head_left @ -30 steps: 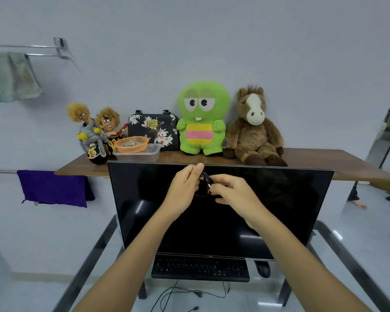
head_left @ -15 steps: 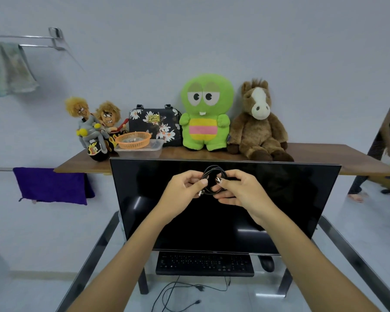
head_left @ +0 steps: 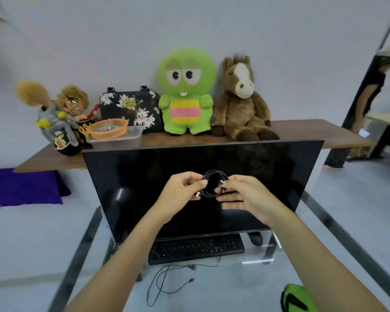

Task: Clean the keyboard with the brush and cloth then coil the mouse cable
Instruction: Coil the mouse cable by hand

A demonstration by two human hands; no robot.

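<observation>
A small coil of black cable (head_left: pixel 213 176) is held up in front of the dark monitor. My left hand (head_left: pixel 181 190) pinches its left side, with a silver plug end showing below the fingers. My right hand (head_left: pixel 245 197) pinches the right side, near another silver plug. The black keyboard (head_left: pixel 196 247) lies on the glass table below the monitor. A black mouse (head_left: pixel 255 238) sits right of the keyboard, partly hidden behind the screen's edge. No brush or cloth is in my hands.
The monitor (head_left: pixel 144 176) stands on a glass table with metal rails (head_left: pixel 347 235). Loose thin cables (head_left: pixel 167 280) trail below the keyboard. A wooden shelf (head_left: pixel 302 129) behind holds plush toys, a floral bag and an orange basket (head_left: pixel 107 129). A person stands at far right (head_left: pixel 367 104).
My hands and the coil have sunk lower against the screen, and the coil now shows as an open ring between them. The view has tilted down, and the person at right has shifted.
</observation>
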